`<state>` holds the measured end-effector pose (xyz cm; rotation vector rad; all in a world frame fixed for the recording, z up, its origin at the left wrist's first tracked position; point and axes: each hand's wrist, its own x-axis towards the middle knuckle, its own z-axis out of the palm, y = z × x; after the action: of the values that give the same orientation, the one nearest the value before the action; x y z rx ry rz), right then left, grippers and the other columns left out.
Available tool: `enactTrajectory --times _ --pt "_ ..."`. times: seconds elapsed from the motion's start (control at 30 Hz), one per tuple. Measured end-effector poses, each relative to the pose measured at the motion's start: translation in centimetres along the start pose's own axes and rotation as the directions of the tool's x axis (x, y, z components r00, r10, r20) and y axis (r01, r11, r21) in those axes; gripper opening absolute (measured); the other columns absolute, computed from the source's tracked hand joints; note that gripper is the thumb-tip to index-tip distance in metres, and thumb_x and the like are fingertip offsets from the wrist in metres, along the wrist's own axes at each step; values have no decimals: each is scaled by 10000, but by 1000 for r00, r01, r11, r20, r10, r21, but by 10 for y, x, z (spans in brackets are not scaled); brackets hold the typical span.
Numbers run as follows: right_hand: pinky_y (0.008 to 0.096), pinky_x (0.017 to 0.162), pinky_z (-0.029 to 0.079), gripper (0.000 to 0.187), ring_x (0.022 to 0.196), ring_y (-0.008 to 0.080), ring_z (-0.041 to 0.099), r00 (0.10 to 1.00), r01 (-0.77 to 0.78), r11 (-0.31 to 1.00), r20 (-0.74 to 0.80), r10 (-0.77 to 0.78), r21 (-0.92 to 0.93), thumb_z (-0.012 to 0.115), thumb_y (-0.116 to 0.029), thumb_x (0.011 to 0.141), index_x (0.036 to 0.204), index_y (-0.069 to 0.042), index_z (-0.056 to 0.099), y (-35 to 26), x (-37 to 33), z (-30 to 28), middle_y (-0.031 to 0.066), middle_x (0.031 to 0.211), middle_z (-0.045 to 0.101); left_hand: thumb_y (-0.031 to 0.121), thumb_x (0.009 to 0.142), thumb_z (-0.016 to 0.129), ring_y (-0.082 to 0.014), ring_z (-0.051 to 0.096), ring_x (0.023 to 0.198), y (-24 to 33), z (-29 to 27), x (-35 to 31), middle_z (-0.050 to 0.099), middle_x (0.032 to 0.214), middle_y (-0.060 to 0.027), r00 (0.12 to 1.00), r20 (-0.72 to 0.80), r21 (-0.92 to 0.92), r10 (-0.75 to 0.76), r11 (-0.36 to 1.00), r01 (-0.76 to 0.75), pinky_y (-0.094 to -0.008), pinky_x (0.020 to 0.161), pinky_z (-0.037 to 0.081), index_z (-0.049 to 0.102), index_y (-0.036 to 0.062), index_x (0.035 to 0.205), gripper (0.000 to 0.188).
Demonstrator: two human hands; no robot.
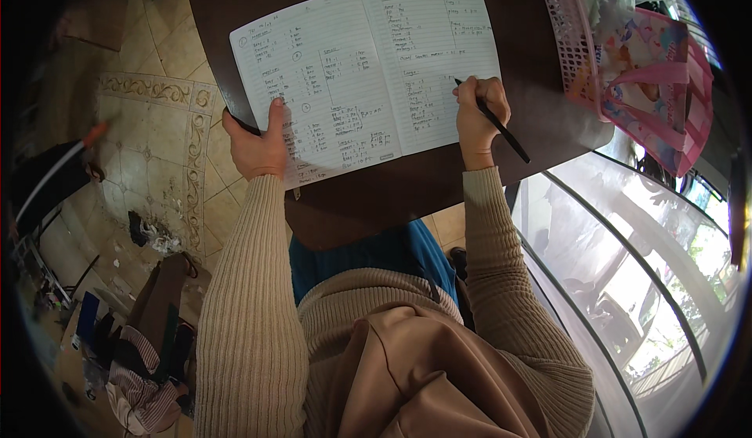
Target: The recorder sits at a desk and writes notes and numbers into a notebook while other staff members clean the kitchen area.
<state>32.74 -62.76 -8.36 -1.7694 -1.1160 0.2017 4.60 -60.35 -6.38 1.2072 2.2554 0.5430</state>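
Note:
An open lined notebook point(423, 136) lies on the dark brown table, both pages filled with handwritten lists in dark ink. At its left edge my left hand point(257, 144) grips it, thumb resting on the page and the other fingers mostly hidden. A dark edge shows by those fingers; I cannot tell whether it is the cover or a separate thing. My right hand point(479, 117) is closed round a black pen point(507, 132) over the right page. The pen's tip points up and left, close to the paper.
A pink plastic basket point(565, 34) stands on the table's right side, beside a pink patterned bag point(654, 85). The dark table point(337, 222) ends just before my lap. Tiled floor point(149, 124) lies to the left, with clothes point(145, 379) at lower left.

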Motion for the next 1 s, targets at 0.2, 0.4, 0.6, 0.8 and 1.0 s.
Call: enactTrajectory --times 0.2,0.4,0.6,0.8,1.0 --pt "229 517 465 254 514 102 578 998 21 998 66 -17 -65 574 19 792 600 -46 421 -1 1 -4 48 550 547 531 687 660 -318 562 1020 0 2 0 569 1105 -191 1000 -12 -17 22 1000 -22 -368 848 444 283 -2 1301 895" --pt "227 496 464 240 504 100 568 973 -232 949 51 226 215 584 11 800 612 -43 445 -17 -3 -10 55 559 557 526 688 660 -318 562 1020 -3 1 1 572 1102 -187 1000 -12 -18 13 1000 -14 -369 850 442 284 1 1302 892" --pt "222 501 470 259 505 103 568 987 -158 960 55 149 229 583 17 807 610 -56 432 -11 -8 -4 44 561 539 519 692 660 -316 563 1020 1 1 -1 572 1104 -186 1000 -5 -18 19 1000 -19 -362 850 442 283 -1 1302 886" --pt "226 431 431 307 460 116 557 1000 11 994 13 -12 110 620 57 738 568 -50 388 -10 -6 0 43 532 515 508 696 664 -315 564 1018 3 0 -1 572 1104 -187 1000 -10 9 -3 1000 4 -358 852 441 282 -5 1300 880" --pt "239 430 426 321 459 116 536 1000 0 995 15 -1 102 627 60 717 553 -55 377 -6 -7 0 40 536 513 507 696 664 -315 560 1027 1 0 -1 567 1110 -191 1000 -1 4 4 1000 -4 -358 861 437 269 -15 1306 895"
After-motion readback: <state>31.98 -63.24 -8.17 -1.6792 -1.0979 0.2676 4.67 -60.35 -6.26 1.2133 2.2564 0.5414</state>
